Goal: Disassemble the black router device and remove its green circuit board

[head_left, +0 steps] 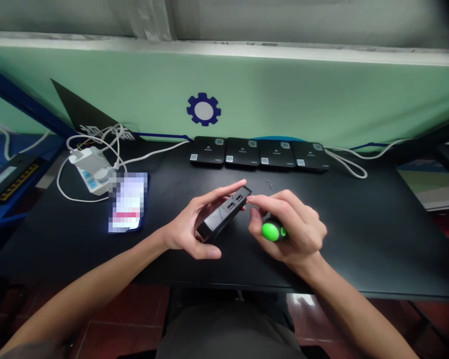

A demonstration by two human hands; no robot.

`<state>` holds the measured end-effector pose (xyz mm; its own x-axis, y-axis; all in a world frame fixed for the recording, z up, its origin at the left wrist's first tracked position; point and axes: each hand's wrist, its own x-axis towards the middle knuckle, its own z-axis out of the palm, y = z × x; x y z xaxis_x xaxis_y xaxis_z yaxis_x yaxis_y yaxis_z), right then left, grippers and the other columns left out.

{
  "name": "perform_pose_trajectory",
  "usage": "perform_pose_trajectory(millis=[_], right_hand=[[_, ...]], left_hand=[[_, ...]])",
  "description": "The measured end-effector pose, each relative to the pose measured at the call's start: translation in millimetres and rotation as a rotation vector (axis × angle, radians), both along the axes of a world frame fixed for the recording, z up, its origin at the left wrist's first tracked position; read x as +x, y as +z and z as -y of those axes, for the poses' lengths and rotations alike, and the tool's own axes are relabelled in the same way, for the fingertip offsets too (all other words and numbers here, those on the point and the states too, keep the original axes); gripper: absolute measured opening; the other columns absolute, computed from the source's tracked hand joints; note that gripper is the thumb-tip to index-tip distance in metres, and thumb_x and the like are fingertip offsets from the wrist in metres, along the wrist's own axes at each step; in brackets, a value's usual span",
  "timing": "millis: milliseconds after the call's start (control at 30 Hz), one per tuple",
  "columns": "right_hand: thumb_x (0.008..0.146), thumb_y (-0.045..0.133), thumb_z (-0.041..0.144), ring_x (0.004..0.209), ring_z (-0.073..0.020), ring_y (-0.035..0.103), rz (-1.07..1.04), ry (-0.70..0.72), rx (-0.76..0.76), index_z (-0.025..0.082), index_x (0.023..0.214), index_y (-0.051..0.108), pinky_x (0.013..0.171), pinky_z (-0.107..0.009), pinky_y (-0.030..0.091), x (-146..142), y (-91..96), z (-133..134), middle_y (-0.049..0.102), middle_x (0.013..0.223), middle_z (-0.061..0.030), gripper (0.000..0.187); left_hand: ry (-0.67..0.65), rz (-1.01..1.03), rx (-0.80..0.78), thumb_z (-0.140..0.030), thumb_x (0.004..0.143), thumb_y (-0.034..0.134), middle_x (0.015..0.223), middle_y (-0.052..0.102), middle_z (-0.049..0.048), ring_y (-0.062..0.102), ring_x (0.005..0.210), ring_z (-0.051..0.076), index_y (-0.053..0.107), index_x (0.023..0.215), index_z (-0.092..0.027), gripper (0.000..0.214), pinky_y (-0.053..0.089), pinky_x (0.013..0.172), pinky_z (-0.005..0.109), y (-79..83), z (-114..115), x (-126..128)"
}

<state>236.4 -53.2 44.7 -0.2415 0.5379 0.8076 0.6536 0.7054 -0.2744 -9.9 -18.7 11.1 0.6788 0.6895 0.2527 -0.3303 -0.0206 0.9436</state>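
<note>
the left hand [187, 227] grasps a small black box [220, 218] in the air above the table, its fingers laid along the box's far side and its thumb curled beneath. the box sits tilted, with two usb ports [235, 202] facing up toward the head camera. this looks like a sound hold, since the box is braced against the palm and the ported end stays open to view. the right hand [290, 227] is clenched around the green handle of a screwdriver [271, 232], with the forefinger stretched out to touch the box near its ported end. the screwdriver's shaft and tip are hidden by the fingers, so where they point cannot be told. the snug handle leaves that forefinger free to feel along the box. a few tiny screws [270, 185] lie on the black table [370, 244] just beyond the hands. farther off, a blurred phone [127, 202] lies beside a white power strip [90, 170] trailing white cables [157, 154]. four black boxes [258, 153] stand in a row along the green wall [303, 104], which bears a blue gear emblem [204, 109].
</note>
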Motion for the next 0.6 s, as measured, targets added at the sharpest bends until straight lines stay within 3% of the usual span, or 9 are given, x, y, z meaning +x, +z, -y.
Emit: perform_pose_trajectory(millis=[200,600], right_hand=[[0.093,0.081,0.016,0.06,-0.0194,0.072,-0.003,-0.031,0.069,0.031,0.118,0.074,0.058,-0.035,0.059,3,-7.9,0,0.078,0.076,0.0036,0.03],[0.09,0.083,0.015,0.058,-0.0182,0.071,-0.008,0.011,0.077,0.028,0.116,0.076,0.059,-0.035,0.059,4,-11.0,-3,0.078,0.075,0.0031,0.03]], left_hand=[[0.046,-0.035,0.13,-0.046,0.064,0.108,0.163,0.059,0.0137,0.062,0.147,0.041,0.063,0.171,-0.034,0.117,0.038,0.138,0.06,1.1,0,0],[0.061,-0.052,0.11,-0.042,0.057,0.113,0.164,0.058,0.0147,0.062,0.146,0.042,0.063,0.17,-0.035,0.124,0.042,0.135,0.06,-3.5,-1,-1]])
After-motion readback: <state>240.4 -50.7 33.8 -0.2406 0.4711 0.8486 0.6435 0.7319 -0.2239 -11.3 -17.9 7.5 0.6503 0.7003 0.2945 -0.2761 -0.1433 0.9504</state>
